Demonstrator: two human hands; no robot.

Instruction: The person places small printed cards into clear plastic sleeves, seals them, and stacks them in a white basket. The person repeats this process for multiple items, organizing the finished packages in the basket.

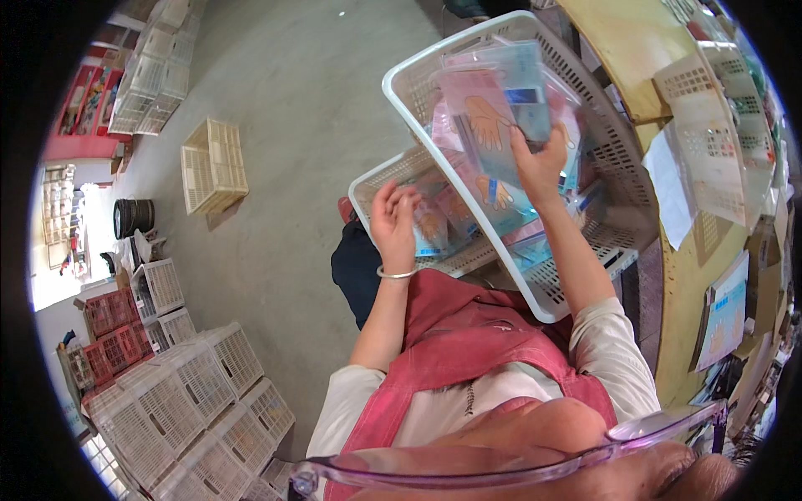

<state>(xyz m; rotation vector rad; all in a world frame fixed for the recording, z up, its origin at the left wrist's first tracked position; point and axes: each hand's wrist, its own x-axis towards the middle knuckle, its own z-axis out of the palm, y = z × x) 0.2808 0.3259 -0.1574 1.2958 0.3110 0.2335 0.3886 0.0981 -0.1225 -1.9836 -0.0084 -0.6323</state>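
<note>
My right hand [540,164] grips a flat clear-wrapped packet [485,119] printed with a drawing of hands, above a white perforated plastic basket [438,164]. Several similar pink and blue packets [501,206] lie in that basket. My left hand [395,216], with a bangle at the wrist, is raised with its fingers loosely curled and nothing seen in it. It is over a second, lower white basket [376,178], which holds more packets [431,227]. Whether my left fingertips touch anything is unclear.
A yellow table [673,300] on the right bears a stack of printed sheets [722,319], a white paper [670,185] and upright perforated baskets [708,119]. A cream crate [215,166] stands on the floor. Stacked white crates [188,401] stand at the lower left.
</note>
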